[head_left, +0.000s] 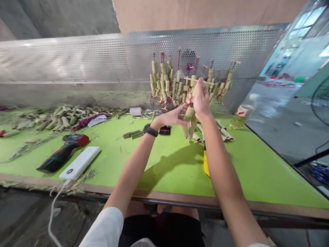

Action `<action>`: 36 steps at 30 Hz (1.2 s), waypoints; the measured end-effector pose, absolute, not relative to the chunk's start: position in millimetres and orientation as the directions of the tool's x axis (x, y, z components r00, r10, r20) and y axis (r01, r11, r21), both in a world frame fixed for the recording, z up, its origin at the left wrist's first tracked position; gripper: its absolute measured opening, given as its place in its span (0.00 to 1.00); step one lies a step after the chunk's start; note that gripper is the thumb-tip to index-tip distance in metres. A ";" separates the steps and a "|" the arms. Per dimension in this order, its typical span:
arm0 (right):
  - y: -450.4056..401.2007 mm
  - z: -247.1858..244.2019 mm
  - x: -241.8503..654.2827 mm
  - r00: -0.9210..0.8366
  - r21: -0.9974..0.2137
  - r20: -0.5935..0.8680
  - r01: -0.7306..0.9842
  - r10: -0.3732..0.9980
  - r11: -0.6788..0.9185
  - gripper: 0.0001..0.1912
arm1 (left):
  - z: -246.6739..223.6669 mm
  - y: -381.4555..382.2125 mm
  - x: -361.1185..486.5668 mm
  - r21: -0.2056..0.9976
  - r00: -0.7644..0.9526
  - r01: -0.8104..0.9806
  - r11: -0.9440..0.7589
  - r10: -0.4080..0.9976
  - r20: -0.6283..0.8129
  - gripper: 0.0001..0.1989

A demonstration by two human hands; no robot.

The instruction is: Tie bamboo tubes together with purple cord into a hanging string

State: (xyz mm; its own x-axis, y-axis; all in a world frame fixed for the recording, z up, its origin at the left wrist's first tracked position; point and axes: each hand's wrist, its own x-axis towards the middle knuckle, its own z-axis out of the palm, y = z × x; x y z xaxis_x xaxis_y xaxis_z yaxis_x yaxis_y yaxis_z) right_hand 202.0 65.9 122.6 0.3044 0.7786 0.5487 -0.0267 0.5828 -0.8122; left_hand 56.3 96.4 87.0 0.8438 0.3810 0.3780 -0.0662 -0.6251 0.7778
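My right hand point(202, 101), raised above the table, is closed around a strung bamboo figure point(190, 116) made of short pale tubes. A thin stick crosses near its top, and its lower tubes hang down with dark red ends. My left hand point(174, 116), wearing a black wristband point(150, 130), is beside the lower tubes. Its thumb and fingers are spread apart, the thumb tip lying at the bamboo. More bamboo figures on dark red cords point(164, 85) hang on the perforated metal panel behind. Other strung tubes point(224, 133) lie beyond my right forearm.
Cut bamboo tubes point(65, 120) are heaped at the left, with purple cord point(88, 121) beside them. A power drill point(64, 151) and a white power bank point(81, 163) lie nearer. A plastic bottle point(243, 115) stands at the right edge. Something yellow point(206, 164) is partly behind my right forearm.
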 end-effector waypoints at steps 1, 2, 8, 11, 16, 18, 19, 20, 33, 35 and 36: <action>64.3 123.5 203.3 0.318 -0.813 0.538 -0.048 0.781 0.580 0.30 | 78.6 95.0 64.0 0.800 0.889 -0.064 -0.597 0.330 0.318 0.30; 62.9 123.9 204.7 0.332 -0.813 0.529 -0.066 0.781 0.578 0.29 | 71.5 93.1 70.7 0.806 0.908 -0.049 -0.589 0.311 0.282 0.25; 60.9 122.0 225.2 0.315 -0.855 0.462 -0.088 0.829 0.511 0.30 | 55.5 86.7 79.4 0.846 0.916 0.031 -0.533 0.354 0.190 0.16; 60.6 122.0 235.8 0.278 -0.871 0.441 -0.096 0.853 0.482 0.28 | 55.7 91.9 68.8 0.866 0.946 0.104 -0.490 0.317 0.066 0.17; 60.0 122.0 240.0 0.187 -0.876 0.476 0.012 0.860 0.482 0.27 | 61.6 99.7 53.4 0.857 0.953 0.169 -0.486 0.304 -0.016 0.17; 60.6 121.4 238.8 0.168 -0.868 0.494 0.055 0.853 0.493 0.27 | 66.1 97.7 52.0 0.836 0.947 0.164 -0.523 0.321 0.015 0.20; 60.9 121.0 238.1 0.167 -0.865 0.502 0.068 0.849 0.498 0.28 | 68.1 95.6 52.5 0.827 0.938 0.146 -0.542 0.341 0.058 0.22; 61.1 120.7 237.3 0.167 -0.861 0.508 0.076 0.845 0.503 0.28 | 69.5 93.2 53.5 0.820 0.926 0.123 -0.558 0.361 0.107 0.24; 46.1 127.4 222.7 0.116 -0.800 0.600 0.131 0.792 0.586 0.33 | 65.7 99.6 52.1 0.832 0.929 0.096 -0.547 0.349 0.122 0.22; 45.4 127.7 220.4 0.127 -0.801 0.596 0.164 0.793 0.576 0.34 | 67.2 101.8 48.1 0.814 0.943 0.141 -0.563 0.327 0.062 0.24; 45.5 127.5 219.7 0.132 -0.802 0.594 0.179 0.794 0.570 0.35 | 67.6 102.8 46.2 0.804 0.945 0.168 -0.570 0.324 0.032 0.25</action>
